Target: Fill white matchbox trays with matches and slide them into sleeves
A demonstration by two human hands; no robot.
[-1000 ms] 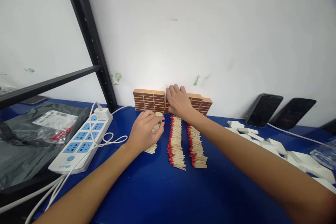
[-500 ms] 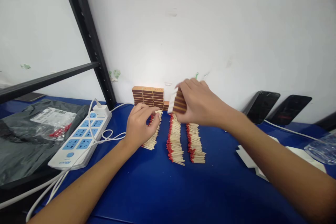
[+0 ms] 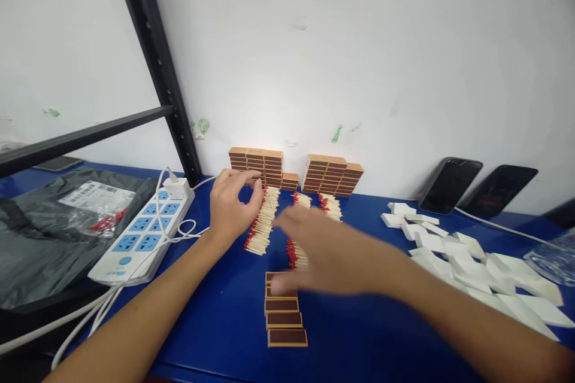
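Note:
My right hand (image 3: 332, 251), smeared by motion, hovers over the table with thumb and fingers spread apart and nothing seen between them. Beneath its thumb lies a stepped row of matchboxes (image 3: 284, 319), dark striking sides up. My left hand (image 3: 233, 203) is curled beside the left row of red-headed matches (image 3: 265, 221), with a small gap between thumb and forefinger. A middle row of matches (image 3: 297, 256) is partly hidden by my right hand, as is the right row of matches (image 3: 331, 206).
Stacked matchboxes stand by the wall in a left stack (image 3: 265, 164) and a right stack (image 3: 332, 175). White box pieces (image 3: 467, 263) are scattered at right, before two phones (image 3: 451, 185). At left are a power strip (image 3: 144, 227), cables and a dark plastic bag (image 3: 40, 227).
My right hand has come down toward me and let go of the matchboxes, which now lie in a stepped row on the table. My left hand has barely moved.

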